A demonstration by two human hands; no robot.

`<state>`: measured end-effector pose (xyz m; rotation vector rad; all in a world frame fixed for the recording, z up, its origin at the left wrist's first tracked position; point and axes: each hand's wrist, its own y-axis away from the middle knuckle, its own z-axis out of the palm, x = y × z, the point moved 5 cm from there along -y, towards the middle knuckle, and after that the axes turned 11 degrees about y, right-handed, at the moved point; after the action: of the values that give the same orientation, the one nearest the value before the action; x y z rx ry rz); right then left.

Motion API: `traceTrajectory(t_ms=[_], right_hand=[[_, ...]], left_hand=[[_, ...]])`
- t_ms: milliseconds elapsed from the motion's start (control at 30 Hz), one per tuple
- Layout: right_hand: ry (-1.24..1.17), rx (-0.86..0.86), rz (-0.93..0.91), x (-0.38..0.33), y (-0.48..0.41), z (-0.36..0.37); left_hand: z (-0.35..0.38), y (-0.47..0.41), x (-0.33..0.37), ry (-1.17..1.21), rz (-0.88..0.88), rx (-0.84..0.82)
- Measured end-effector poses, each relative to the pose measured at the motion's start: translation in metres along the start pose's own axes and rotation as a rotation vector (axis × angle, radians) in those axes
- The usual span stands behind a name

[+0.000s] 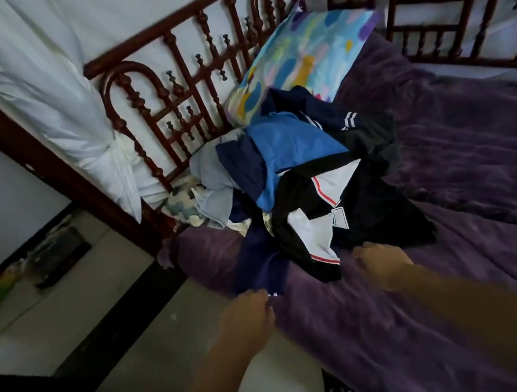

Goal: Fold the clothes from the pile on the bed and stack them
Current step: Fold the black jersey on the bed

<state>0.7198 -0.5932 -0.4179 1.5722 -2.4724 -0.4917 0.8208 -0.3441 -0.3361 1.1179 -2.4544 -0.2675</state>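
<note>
Head view, left hand pinching navy garment, right hand blurred

Both arms stretched forward; left grip, right grip palms down, blurred, closure unclear.

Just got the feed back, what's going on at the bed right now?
A person is reaching into the clothes pile on the purple blanket. The left hand pinches the hem of a navy garment at the pile's near edge; the right hand is at the black-and-white garment, grip unclear through blur. Nothing folded or stacked is in view.
</note>
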Motion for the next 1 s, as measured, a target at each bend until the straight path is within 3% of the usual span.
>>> traceTrajectory(t_ms=[200,367,533,767,1000], right_hand=[[-0.145,-0.042,0.139,0.009,-0.157,-0.009],[-0.156,0.085,0.307,0.038,-0.267,-0.034],[-0.166,0.085,0.282,0.044,-0.341,-0.069],[-1.014,0.056,0.315,0.041,-0.303,-0.153],[-1.800,0.195,0.420,0.030,-0.225,-0.255]], left_hand=[[-0.020,-0.131,-0.027,0.024,0.001,-0.083],[-0.018,-0.207,-0.046,0.069,0.001,-0.080],[-0.012,-0.250,-0.067,0.100,-0.028,-0.118],[-0.052,-0.304,-0.040,0.362,0.060,-0.075],[-0.104,-0.308,0.053,0.852,0.240,-0.261]])
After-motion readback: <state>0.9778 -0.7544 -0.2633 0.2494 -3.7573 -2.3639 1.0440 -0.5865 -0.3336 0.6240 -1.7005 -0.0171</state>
